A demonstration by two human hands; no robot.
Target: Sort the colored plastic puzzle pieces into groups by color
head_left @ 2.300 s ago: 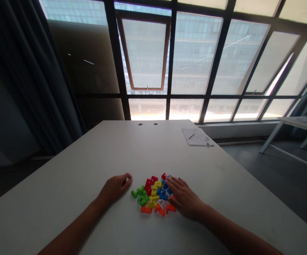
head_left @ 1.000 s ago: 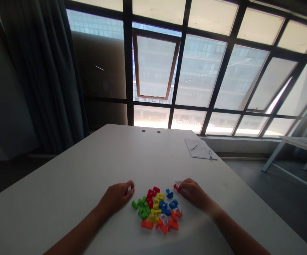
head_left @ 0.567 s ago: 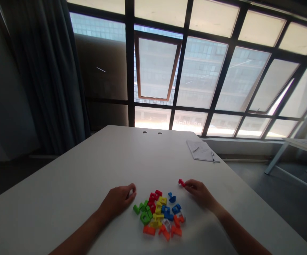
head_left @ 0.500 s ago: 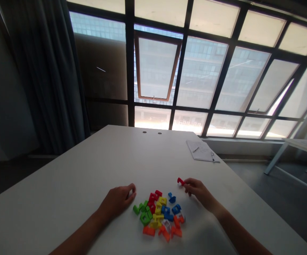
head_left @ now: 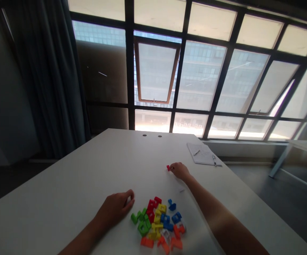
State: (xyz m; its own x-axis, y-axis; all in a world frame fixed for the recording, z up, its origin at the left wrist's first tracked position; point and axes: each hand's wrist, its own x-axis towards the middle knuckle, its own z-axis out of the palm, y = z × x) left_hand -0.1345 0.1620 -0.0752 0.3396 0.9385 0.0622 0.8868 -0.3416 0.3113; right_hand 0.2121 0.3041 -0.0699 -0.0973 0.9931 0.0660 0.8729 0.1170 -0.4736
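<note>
My right hand (head_left: 179, 170) is stretched out over the middle of the white table, fingertips pinching a small red plastic block (head_left: 168, 168). Resting on the tabletop, my left hand (head_left: 118, 204) holds nothing, its fingers loosely curled and the thumb a little apart from the index finger. Just right of it lies a pile of small plastic blocks: green (head_left: 143, 228), red (head_left: 150, 204), yellow (head_left: 157, 216), blue (head_left: 166, 221), orange (head_left: 176, 243) and white (head_left: 166, 234). One blue block (head_left: 172, 204) sits slightly apart at the pile's far right side.
Sheets of paper (head_left: 202, 154) with a pen (head_left: 214, 160) lie by the right edge of the white table (head_left: 90, 170). Two round cable holes are at its far end. Beyond stand large windows and a dark curtain (head_left: 55, 88); another table (head_left: 304, 147) is at the right.
My right hand has moved forward and to the left, away from the pile, carrying the red block. My left hand stays in nearly the same place beside the pile.
</note>
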